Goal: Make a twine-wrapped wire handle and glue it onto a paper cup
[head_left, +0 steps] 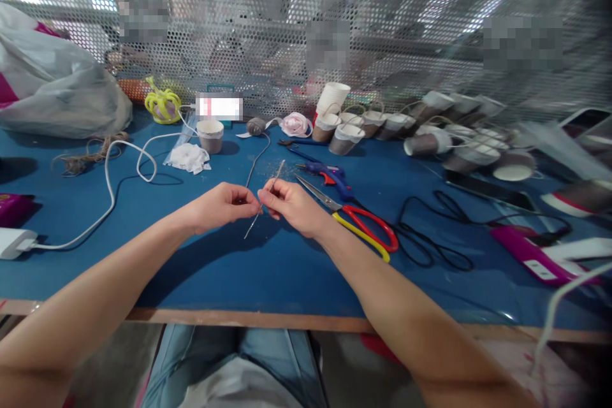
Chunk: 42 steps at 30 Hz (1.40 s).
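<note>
Over the middle of the table, my two hands meet fingertip to fingertip. My right hand (289, 201) is closed in a pinch on a thin, whitish wire-like stick (251, 227) held at a slant, both ends poking out past the fingers. My left hand (227, 207) is closed too, pinching beside the stick where a grey cord (258, 159) runs into its fingers. That cord leads back to a small grey ball of cord (256, 126). The fingers hide how cord and stick meet.
Scissors (344, 207) with red and yellow handles and a blue glue gun (329, 177) lie right of my hands. Small cord-handled cups (347, 138) stand behind. A wrapped cup (210, 137) and white scraps (189, 158) sit left, near a white cable (112, 188).
</note>
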Motion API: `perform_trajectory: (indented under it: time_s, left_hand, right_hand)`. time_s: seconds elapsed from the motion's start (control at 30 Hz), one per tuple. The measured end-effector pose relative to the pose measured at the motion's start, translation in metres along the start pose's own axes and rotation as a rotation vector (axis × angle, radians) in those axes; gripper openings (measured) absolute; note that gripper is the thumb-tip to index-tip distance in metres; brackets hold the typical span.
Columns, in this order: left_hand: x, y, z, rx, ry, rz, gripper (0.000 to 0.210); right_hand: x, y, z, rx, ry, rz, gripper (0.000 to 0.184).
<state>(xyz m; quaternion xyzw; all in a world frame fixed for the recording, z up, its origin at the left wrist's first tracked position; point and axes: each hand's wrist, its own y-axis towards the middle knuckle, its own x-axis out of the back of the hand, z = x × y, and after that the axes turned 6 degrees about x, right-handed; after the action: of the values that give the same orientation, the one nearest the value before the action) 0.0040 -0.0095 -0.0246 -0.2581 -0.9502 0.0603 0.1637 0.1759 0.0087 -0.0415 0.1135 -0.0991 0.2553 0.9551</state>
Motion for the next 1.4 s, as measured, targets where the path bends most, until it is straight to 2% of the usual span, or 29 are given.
perform_trajectory:
  time_s: [0.13,0.5,0.7,0.77,1.1,1.4]
  left_hand:
    - [-0.001,0.0006,0.0003,-0.009,0.034,-0.041,0.021]
    - [-0.004,0.0032,0.0038,0.022,-0.004,-0.063,0.025]
    - [-0.0051,0.0046,0.0077,0.059,-0.141,0.041,0.026]
    - [-0.0047,0.0042,0.0075,0.058,-0.164,0.064,0.026]
    - [-0.0013,0.0011,0.0002,0.008,0.031,0.029,0.026]
    - [-0.0055,0.0047,0.0071,0.002,-0.009,-0.02,0.024]
  right_hand:
    - [-0.0002,-0.0004,0.0019,-0.001,-0.072,-0.007,0.029]
    - [-0.0021,-0.0007,0.0087,-0.012,-0.2,-0.043,0.028]
    - [-0.0021,-0.0011,0.0054,-0.007,0.08,0.055,0.03]
    - [-0.0015,-0.0006,0.0039,-0.006,0.1,0.068,0.03]
    - [-0.0001,0.0007,0.0008,0.006,-0.073,0.02,0.03]
    - [-0.0052,-0.0013,0.004,-0.019,-0.156,-0.059,0.033]
